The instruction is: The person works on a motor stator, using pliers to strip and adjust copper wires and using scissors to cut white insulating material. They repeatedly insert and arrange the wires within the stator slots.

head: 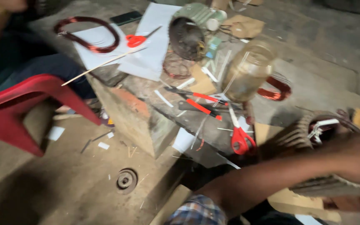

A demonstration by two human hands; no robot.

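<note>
My left hand (357, 156) reaches across from the bottom centre, a plaid sleeve at the elbow, and lies over the top of a finned grey motor stator (313, 133) at the right edge. White strips poke out of the stator's bore. Only a few fingers of my right hand (351, 204) show under the stator at the bottom right; their grip is hidden. The whole view is blurred.
Red scissors (240, 139), red-handled pliers (201, 104), a glass jar (248, 71) and a copper coil (276, 89) lie on the low bench (134, 121). Farther back lie white paper (146, 46), a second stator (188, 33) and a copper wire loop (86, 33). A red chair (13, 108) and another person (5, 50) are left.
</note>
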